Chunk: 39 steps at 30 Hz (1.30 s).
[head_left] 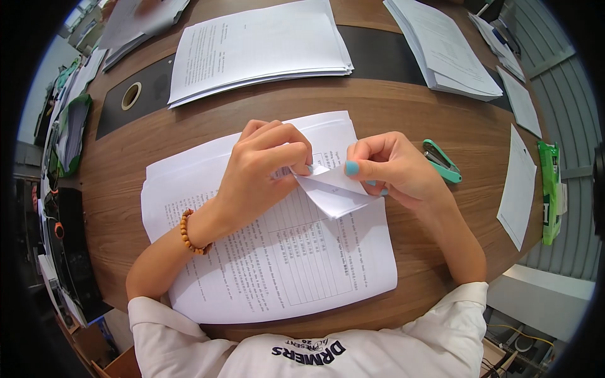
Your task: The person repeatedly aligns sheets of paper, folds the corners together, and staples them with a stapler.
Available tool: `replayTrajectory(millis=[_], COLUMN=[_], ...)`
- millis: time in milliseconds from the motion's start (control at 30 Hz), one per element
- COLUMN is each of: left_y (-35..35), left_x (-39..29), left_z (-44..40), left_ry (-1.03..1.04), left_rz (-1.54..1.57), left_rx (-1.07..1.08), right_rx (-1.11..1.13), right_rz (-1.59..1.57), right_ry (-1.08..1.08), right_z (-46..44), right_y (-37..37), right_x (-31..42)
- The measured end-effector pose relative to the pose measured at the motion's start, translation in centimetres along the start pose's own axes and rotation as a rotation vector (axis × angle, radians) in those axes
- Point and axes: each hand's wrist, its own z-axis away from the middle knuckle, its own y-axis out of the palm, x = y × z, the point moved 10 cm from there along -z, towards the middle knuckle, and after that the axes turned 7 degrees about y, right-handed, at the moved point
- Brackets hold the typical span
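Note:
Printed paper sheets, with text and a ruled table, lie in front of me on the wooden table. Above them my left hand, with a beaded bracelet on its wrist, is closed, thumb and fingers pinching one side of a folded paper corner. My right hand pinches the other side between thumb and fingers. That corner is turned up, showing a nearly blank face. How many sheets it holds is hidden. A teal stapler rests just right of my right hand, untouched.
Beyond my hands stands a thick stack of printed paper, with another stack to its right. Loose sheets and a green packet lie along the right edge. A round cable hole is at upper left.

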Motion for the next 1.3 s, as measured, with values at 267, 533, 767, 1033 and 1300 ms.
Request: replayTrajectory(millis=[267,533,767,1033,1300], left_y=[-0.6,-0.6,-0.4,1.0,1.5], left_x=[-0.4,-2.2,-2.1,-0.6,0.6], left_z=[-0.2,-0.3,-0.2,-0.1,-0.2], left_ry=[-0.042,0.126,0.118,0.012,-0.11], left_rz=[-0.01,-0.14,-0.098,0.059,0.192], left_rx=[-0.112,-0.075,-0.059,0.059,0.054], right_rx=[-0.384,-0.484,-0.627,-0.655,-0.521], right_rz=[0.436,0.523,0.823,0.958,0.636], right_ry=[-0.162,-0.201,-0.284,-0.7,-0.473], right_z=[1.7,1.5,1.1,5.8,3.8], right_y=[-1.7,-3.3,-4.7,-1.3,-1.8], right_x=[3.6,3.4,4.1,7.0,2.3])
